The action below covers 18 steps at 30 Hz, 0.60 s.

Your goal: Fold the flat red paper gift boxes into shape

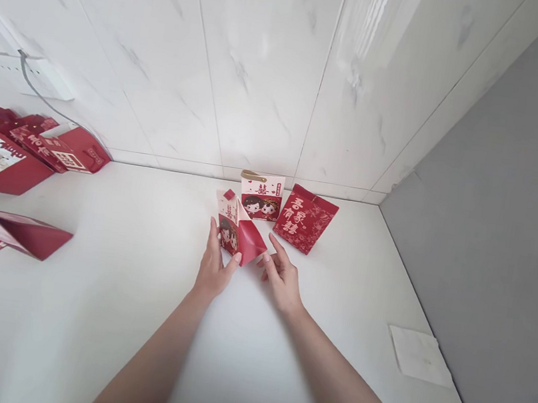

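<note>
A red and white paper gift box (pixel 250 239) printed with cartoon figures stands between my hands on the white tabletop. My left hand (pixel 213 265) grips it, with the thumb on the lower front edge and the fingers along the printed left face. Thumb and fingertips of my right hand (pixel 282 280) are closed at the box's right corner, the index finger reaching upward. Just behind stands a similar gift box (pixel 262 190) with a gold strap on top. To its right leans a dark red gift bag (pixel 305 220) with pale Chinese characters and a folded top.
Several red gift boxes (pixel 26 165) sit by the wall at far left, with a partly folded red box (pixel 36 237) nearer me. A grey cable (pixel 46 97) runs from a wall socket (pixel 39 78). White paper (pixel 420 355) lies beside the grey panel (pixel 507 230) at right.
</note>
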Available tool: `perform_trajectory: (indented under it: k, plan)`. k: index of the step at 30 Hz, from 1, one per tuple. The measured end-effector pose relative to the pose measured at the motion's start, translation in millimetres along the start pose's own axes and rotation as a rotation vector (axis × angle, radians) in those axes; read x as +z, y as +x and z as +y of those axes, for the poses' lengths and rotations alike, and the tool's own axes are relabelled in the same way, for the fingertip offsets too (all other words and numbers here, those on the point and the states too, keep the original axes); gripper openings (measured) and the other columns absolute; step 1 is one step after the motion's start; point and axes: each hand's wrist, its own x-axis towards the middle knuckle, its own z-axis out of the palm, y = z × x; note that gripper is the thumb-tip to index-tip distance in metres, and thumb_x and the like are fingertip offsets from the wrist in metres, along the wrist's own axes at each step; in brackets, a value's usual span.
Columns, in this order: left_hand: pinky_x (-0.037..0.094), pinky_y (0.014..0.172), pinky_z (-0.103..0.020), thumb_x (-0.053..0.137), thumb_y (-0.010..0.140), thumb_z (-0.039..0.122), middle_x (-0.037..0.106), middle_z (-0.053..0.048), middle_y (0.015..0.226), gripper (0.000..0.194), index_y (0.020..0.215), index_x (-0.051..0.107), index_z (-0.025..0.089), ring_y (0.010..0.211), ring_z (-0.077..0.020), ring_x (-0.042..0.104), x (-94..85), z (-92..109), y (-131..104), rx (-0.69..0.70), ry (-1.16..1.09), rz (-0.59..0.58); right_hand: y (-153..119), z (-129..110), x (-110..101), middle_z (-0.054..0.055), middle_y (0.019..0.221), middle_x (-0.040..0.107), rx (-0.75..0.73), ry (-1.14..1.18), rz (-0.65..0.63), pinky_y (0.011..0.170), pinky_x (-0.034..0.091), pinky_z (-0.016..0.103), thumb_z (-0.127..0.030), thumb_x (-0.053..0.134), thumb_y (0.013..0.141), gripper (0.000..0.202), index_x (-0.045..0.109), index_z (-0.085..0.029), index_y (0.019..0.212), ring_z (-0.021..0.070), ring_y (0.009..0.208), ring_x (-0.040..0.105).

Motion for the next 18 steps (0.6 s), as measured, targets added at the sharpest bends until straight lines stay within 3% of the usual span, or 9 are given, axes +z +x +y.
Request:
perform_trajectory:
  k: [5,10,15,18]
  plan:
    - [0.039,0.109,-0.049,0.050,0.088,0.058,0.023,-0.013,0.160,0.090,0.156,-0.001,0.028,0.138,-0.0328,0.041,-1.0,-6,2,-0.048,-0.112,-0.035,1,3,1,0.001,0.084,0.068,-0.020,-0.017,-0.077,0.071,0.053,0.032,-0.051,0.050,0.094,0.052,0.051,-0.028,0.141,0.0151,0.063,0.059]
    - [0.045,0.103,-0.046,0.044,0.088,0.061,0.032,-0.012,0.155,0.084,0.156,0.007,0.029,0.131,-0.0307,0.048,0.5,-13,5,-0.078,-0.260,-0.026,0,1,1,0.001,0.084,0.070,-0.019,-0.031,-0.121,0.073,0.053,0.033,-0.051,0.050,0.093,0.052,0.052,-0.028,0.140,0.0164,0.064,0.060]
    - [0.046,0.103,-0.043,0.041,0.088,0.062,0.044,-0.012,0.147,0.080,0.155,0.017,0.026,0.131,-0.0299,0.049,2.3,-11,5,-0.071,-0.475,-0.063,-1,-1,-1,-0.001,0.073,0.062,-0.033,-0.056,-0.122,0.071,0.048,0.030,-0.051,0.048,0.095,0.048,0.056,-0.025,0.134,0.0157,0.064,0.056]
    - [0.047,0.102,-0.042,0.036,0.091,0.061,0.052,-0.012,0.140,0.069,0.150,0.031,0.025,0.127,-0.0293,0.052,2.7,-3,4,-0.097,-0.582,-0.018,-1,-1,-2,0.000,0.071,0.054,-0.068,-0.088,-0.080,0.071,0.045,0.030,-0.050,0.042,0.097,0.041,0.070,-0.024,0.111,0.0159,0.068,0.054]
